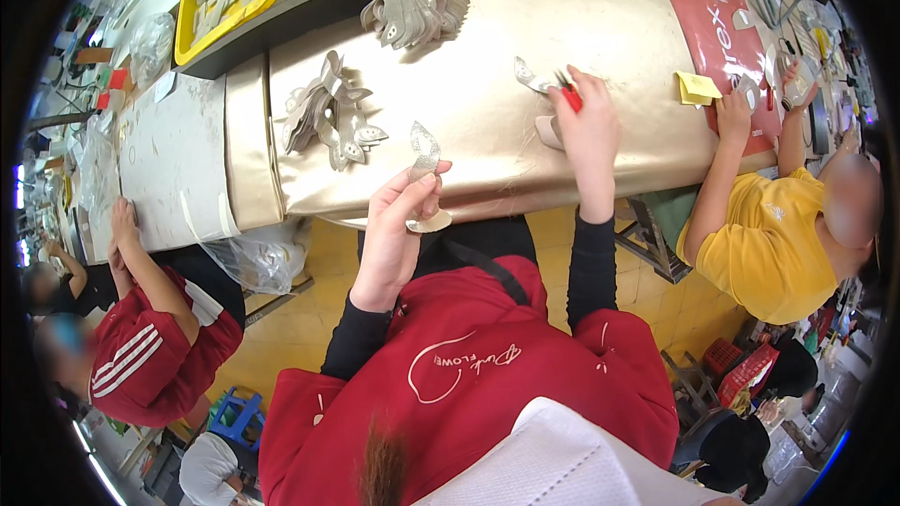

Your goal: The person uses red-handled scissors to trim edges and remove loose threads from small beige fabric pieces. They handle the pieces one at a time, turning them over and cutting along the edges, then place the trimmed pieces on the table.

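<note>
Between the thumb and fingers of my left hand (398,230) is a pale silver shoe-upper piece (424,142) with cut-outs. Its upper end points away from me, and its curved lower end shows below my fingers. My right hand (591,131) is closed round small red-handled snips (570,96), their dark tips pointing away. Just beyond those tips lies another silver cut-out piece (530,75). A plain beige piece (548,132) sits beside my right hand, partly hidden by it. To the left of my left hand, a loose pile of similar cut-out pieces (328,112) rests on the table.
A gold-coloured cover (487,47) spreads over the table. Far left stands a dark tray (319,0) with a yellow basket (183,42); a tied bundle of pieces (422,5) is beside it. At right lie a red bag (703,14) and yellow notes (698,88). Co-workers sit on both sides.
</note>
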A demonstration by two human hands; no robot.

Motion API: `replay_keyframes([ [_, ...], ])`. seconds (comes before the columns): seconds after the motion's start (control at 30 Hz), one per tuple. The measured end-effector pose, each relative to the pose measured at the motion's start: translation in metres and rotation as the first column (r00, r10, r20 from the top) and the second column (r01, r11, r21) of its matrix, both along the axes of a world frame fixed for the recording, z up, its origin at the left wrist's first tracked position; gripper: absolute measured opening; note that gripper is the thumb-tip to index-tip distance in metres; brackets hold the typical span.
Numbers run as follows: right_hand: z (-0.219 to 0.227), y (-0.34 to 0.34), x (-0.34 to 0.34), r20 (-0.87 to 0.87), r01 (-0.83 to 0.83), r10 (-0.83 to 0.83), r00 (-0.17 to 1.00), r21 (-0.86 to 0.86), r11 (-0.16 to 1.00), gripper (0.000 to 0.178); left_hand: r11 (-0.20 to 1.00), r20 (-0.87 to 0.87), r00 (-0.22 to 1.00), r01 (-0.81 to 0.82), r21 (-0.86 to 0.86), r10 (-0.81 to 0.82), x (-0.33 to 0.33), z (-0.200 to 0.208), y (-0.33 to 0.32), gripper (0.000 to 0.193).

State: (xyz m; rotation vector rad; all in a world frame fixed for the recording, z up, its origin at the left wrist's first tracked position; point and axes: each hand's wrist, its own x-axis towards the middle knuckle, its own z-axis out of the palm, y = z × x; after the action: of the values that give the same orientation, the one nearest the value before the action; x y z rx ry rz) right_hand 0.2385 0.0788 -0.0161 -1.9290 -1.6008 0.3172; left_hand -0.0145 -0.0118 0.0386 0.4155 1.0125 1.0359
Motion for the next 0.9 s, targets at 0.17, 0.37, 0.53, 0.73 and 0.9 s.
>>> replay_keyframes([
  [0.17, 0.011, -0.001, -0.016, -0.085, 0.010, -0.042, 0.995, -0.342, 0.940, 0.031, 0.999, 0.009, 0.999, -0.039, 0.018, 0.039, 0.004, -0.002, 0.002, 0.025],
  [0.37, 0.045, -0.061, -0.050, -0.775, -0.250, 0.093, 0.625, -0.085, 0.965, 0.025, 0.999, -0.039, 0.999, 0.018, 0.028, -0.017, 0.016, 0.002, 0.009, 0.017],
  [0.53, 0.063, -0.091, -0.067, -0.865, -0.414, 0.156, 0.478, -0.065, 0.908, 0.031, 0.986, 0.007, 0.997, -0.077, 0.150, 0.077, 0.026, 0.016, 0.011, 0.021],
  [0.73, 0.071, -0.102, -0.074, -0.907, -0.495, 0.257, 0.334, 0.063, 0.867, 0.024, 0.979, -0.049, 0.990, -0.120, 0.163, 0.129, 0.025, 0.040, 0.003, 0.016],
  [0.9, 0.079, -0.110, -0.076, -0.916, -0.487, 0.250, 0.313, 0.071, 0.870, 0.008, 0.981, 0.017, 0.996, -0.093, 0.170, 0.091, 0.018, 0.045, -0.004, 0.021],
])
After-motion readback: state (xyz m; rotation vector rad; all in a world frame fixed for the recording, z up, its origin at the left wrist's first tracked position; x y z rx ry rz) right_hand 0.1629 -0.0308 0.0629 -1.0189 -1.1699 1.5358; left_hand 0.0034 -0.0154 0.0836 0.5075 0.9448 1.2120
